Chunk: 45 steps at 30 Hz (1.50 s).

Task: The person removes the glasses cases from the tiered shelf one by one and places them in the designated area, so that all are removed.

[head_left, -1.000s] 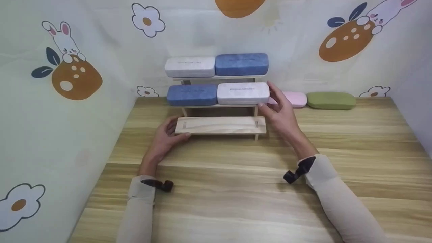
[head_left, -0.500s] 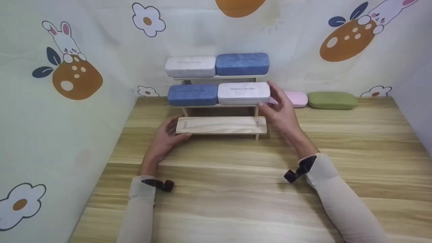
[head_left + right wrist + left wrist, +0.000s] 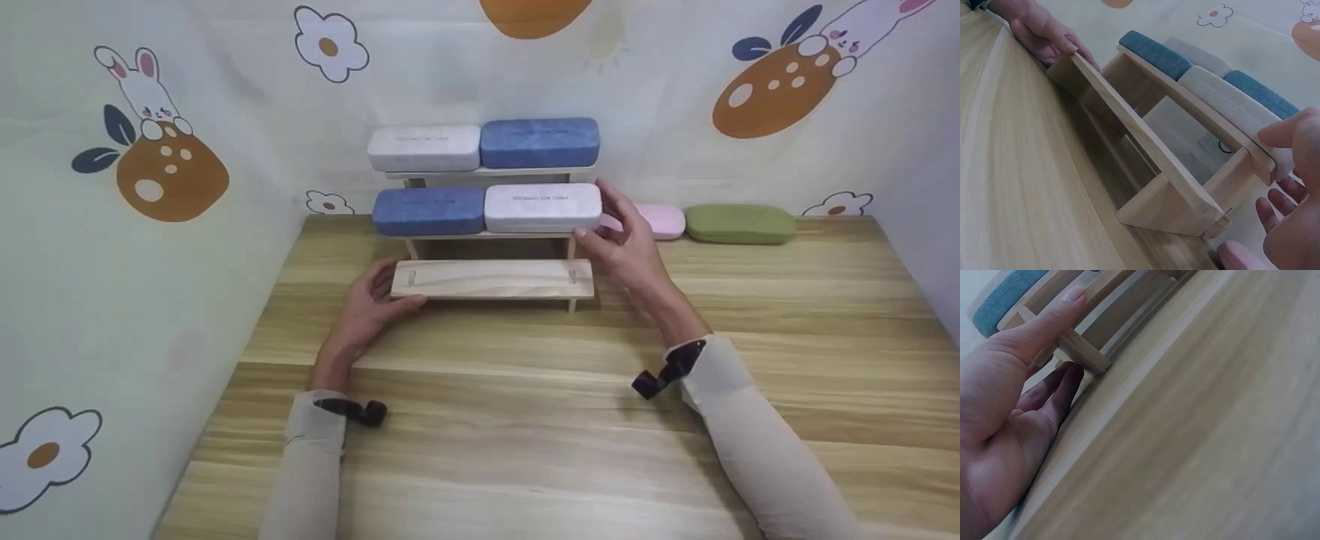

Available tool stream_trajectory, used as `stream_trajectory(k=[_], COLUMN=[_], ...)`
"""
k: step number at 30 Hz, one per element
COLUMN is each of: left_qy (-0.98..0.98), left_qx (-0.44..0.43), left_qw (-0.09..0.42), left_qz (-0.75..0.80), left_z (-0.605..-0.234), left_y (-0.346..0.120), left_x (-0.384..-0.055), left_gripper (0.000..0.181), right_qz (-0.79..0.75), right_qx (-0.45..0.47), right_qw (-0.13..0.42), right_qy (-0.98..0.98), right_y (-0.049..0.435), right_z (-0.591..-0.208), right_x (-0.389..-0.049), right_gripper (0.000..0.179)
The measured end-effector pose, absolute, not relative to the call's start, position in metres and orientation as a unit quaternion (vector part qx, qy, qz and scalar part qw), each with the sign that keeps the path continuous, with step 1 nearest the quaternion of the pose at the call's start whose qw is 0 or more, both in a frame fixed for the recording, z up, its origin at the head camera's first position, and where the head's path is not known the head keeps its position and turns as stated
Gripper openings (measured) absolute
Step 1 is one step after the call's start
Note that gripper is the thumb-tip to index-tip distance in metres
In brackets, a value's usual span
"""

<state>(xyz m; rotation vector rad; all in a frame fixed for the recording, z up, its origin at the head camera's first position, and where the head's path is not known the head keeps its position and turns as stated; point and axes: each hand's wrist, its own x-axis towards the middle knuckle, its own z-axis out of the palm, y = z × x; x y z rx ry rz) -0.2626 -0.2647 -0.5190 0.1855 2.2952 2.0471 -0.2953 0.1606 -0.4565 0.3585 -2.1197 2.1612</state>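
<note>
A three-tier wooden stand (image 3: 491, 279) faces me, with its lowest shelf bare. My left hand (image 3: 364, 307) grips that shelf's left end, thumb along the front edge and fingers around the side leg. On the middle tier, a blue glasses case (image 3: 427, 211) lies left of a white glasses case (image 3: 544, 208). My right hand (image 3: 634, 251) holds the white case's right end, with the thumb at its front corner and the other fingers behind. The top tier bears another white case (image 3: 424, 148) and another blue case (image 3: 540, 142), side by side.
Right of the stand, a pink case (image 3: 661, 222), partly hidden by my right hand, and a green case (image 3: 740, 223) lie along the table's back edge. Patterned cloth walls (image 3: 465, 82) rise behind and beside the wood-grain table (image 3: 495, 420).
</note>
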Motion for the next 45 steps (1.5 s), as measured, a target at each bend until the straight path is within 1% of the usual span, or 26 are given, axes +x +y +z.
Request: stream_trajectory(k=[5,16,21,26,29,35,40,45], left_qy=[0.745,0.741,0.746,0.742,0.738,0.736,0.739,0.739], left_qx=[0.062,0.060,0.063,0.065,0.065,0.068,0.068,0.066], left_qw=[0.031,0.036,0.031,0.032,0.031,0.032,0.032,0.031], left_qz=[0.664,0.668,0.662,0.667,0.671,0.672,0.669,0.670], left_z=[-0.518,-0.517,-0.515,-0.517,-0.518,-0.518,-0.518,-0.520], left_y=[-0.265,-0.262,-0.263,-0.264,-0.264,-0.264,-0.265,-0.266], left_x=[-0.262,-0.263,-0.263,-0.263,-0.262,-0.261,-0.262,-0.262], left_gripper=[0.090,0.088,0.086,0.086,0.087,0.091,0.089,0.085], right_qz=[0.722,0.699,0.699,0.698,0.720,0.760,0.780,0.800], right_qx=[0.126,0.145,0.159,0.158,0.154,0.149,0.132,0.099], right_qw=[0.034,0.047,0.053,0.034,0.017,0.000,-0.015,-0.016], right_qy=[-0.679,-0.699,-0.696,-0.698,-0.676,-0.633,-0.612,-0.591], right_y=[0.159,0.165,0.173,0.188,0.198,0.219,0.233,0.237], right_z=[-0.456,-0.453,-0.451,-0.454,-0.457,-0.460,-0.458,-0.455], right_x=[-0.295,-0.292,-0.290,-0.287,-0.285,-0.281,-0.275,-0.272], right_gripper=[0.078,0.076,0.078,0.080,0.080,0.077,0.075,0.074])
